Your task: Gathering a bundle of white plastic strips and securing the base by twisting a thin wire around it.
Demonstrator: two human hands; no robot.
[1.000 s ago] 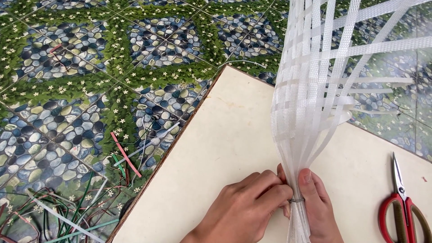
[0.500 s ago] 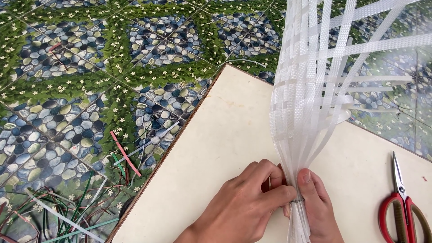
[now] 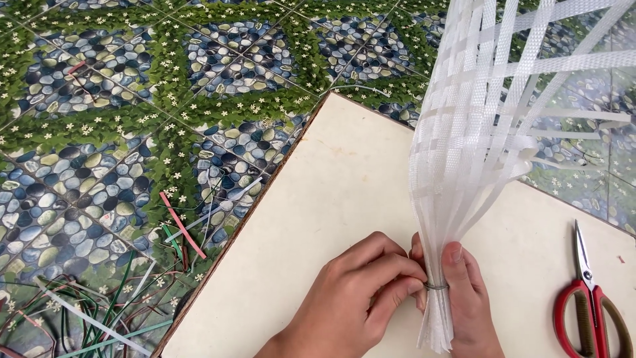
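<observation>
On the cream tabletop [image 3: 331,199], a bundle of white woven plastic strips [image 3: 464,166] is pinched at its neck by both hands: left hand [image 3: 358,292] closed on a thin wire tie [image 3: 435,286], right hand [image 3: 467,298] wrapped behind. Risk judged: a slack tie would slip and the strips splay.

L hand [image 3: 361,292] fingers curled tighter

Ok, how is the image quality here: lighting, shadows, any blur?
Head view: soft, even daylight, only faint shadows under the hands, left and right; no glare on the cream board; white strips sharp at the tie, slightly washed out towards the top edge; scissors crisp.
</observation>
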